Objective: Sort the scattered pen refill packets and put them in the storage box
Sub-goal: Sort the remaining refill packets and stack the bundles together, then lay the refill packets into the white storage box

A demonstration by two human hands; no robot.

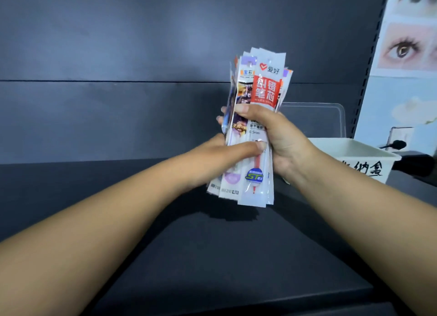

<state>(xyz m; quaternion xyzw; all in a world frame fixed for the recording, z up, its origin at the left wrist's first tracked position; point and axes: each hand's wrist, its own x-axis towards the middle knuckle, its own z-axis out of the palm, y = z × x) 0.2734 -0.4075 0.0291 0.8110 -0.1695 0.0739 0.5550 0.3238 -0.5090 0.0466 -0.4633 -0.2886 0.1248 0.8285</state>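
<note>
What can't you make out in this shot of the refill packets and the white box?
Head view only:
- Rear packets in the upright bundle of pen refill packets: covered by the front ones.
- White storage box floor: behind its wall.
- Left hand fingers: behind the bundle.

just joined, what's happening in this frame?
A person holds a bundle of clear plastic pen refill packets upright above a dark tabletop. The right hand grips the bundle around its middle; the left hand holds its lower part, thumb across the front. A white plastic storage box with black handwritten characters sits to the right. None of the bundle is in it yet.
</note>
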